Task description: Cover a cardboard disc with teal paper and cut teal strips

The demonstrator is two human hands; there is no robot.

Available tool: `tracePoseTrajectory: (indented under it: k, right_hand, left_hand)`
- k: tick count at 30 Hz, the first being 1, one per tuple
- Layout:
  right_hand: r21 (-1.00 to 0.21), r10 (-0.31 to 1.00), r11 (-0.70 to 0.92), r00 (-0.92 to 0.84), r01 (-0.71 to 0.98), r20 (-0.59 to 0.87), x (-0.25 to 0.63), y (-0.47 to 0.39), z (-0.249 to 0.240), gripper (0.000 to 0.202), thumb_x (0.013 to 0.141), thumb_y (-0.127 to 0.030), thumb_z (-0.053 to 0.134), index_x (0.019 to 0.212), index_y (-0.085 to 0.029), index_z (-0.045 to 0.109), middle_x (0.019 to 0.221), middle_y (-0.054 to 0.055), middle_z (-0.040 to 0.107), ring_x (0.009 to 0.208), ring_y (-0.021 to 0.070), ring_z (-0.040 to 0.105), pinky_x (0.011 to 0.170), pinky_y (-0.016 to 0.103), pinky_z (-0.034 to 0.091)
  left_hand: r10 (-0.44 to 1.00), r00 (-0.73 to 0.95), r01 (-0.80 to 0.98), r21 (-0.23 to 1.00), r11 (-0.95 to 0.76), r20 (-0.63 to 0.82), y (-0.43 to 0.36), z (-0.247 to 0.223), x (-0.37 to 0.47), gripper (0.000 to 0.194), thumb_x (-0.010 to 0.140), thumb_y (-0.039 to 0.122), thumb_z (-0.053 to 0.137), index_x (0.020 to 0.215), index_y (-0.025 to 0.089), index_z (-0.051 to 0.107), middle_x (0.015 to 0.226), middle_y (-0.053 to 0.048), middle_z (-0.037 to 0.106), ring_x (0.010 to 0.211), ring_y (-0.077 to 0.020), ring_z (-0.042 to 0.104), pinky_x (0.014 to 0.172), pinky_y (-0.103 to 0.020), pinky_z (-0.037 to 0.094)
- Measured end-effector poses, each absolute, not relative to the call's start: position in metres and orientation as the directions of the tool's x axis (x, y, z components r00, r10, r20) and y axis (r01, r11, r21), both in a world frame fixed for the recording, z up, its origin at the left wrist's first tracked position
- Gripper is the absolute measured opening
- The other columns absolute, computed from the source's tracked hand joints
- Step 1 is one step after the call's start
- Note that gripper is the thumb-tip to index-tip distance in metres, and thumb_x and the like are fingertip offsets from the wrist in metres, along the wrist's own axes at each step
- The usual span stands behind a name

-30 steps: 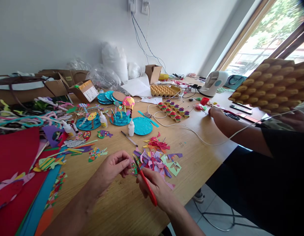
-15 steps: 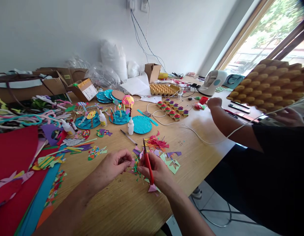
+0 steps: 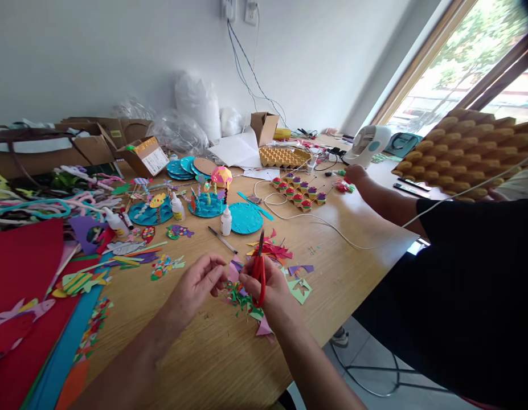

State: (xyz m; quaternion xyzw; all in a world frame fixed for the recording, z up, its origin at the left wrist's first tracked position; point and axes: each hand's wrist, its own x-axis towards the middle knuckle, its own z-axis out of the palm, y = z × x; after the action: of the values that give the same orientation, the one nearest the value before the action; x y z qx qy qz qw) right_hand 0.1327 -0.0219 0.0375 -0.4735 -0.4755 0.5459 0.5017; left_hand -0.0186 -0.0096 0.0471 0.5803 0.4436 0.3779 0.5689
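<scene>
Pink paper, a small piece, sits between my two hands over the table. Left hand: fingertips pinched on its 9 o'clock edge. Right hand: closed round red scissors, tip pointing to 12, blades apparently together and clear of the sheet; whether the right fingertips also touch the paper, I cannot tell. Hands near each other, not clasped. Clock taken from the paper: green bits just below at 6, red scraps at 2, a green sheet with a cut-out hole at 3. Pen at 11, glue bottle near 12, blue disc at 12. Striped fish well off at 9. Someone else's hand out between 1 and 2, apart from mine. Step, as I judge it: small-piece cutting, at a pause for handling the paper rather than mid-snip. Another cut would call for a firm left pinch, the wanted edge turned towards 3, and the blades swung down and opened onto it, keeping the left fingertips out of line.
</scene>
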Motion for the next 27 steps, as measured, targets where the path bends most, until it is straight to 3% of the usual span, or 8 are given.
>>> tracePoseTrajectory:
  k: [6,17,27]
  right_hand:
    - [-0.991,1.0,0.024,0.011,-0.13,0.022,0.122,-0.027,0.026,0.022,0.066,-0.029,0.063,0.075,-0.018,0.047,0.067,-0.004,0.049,0.056,0.009,0.045,0.05,0.021,0.037]
    - [-0.993,0.986,0.07,-0.156,0.097,0.054,0.131,-0.016,0.042,0.015,0.067,-0.019,0.061,0.077,-0.017,0.05,0.069,-0.003,0.052,0.061,0.0104,0.048,0.054,0.022,0.039]
    - [-0.971,0.996,0.036,0.083,-0.236,0.017,0.125,-0.019,0.034,0.018,0.069,-0.026,0.061,0.08,-0.019,0.049,0.07,-0.004,0.051,0.058,0.0094,0.047,0.051,0.02,0.037]
  left_hand:
    - [0.943,0.321,0.052,0.996,0.072,-0.085,-0.016,0.04,-0.007,0.019,0.076,0.038,0.05,0.071,0.02,0.049,0.059,0.005,0.045,0.054,-0.0111,0.045,0.05,-0.022,0.038]
    - [0.892,0.439,0.227,0.974,0.004,-0.106,-0.006,0.052,-0.02,0.009,0.069,0.021,0.056,0.061,0.018,0.057,0.056,0.005,0.051,0.054,-0.0112,0.041,0.049,-0.022,0.028]
    - [0.915,0.385,0.061,0.993,0.104,-0.119,-0.022,0.04,-0.012,0.019,0.076,0.033,0.047,0.084,0.017,0.053,0.065,0.002,0.05,0.061,-0.0138,0.047,0.057,-0.026,0.038]
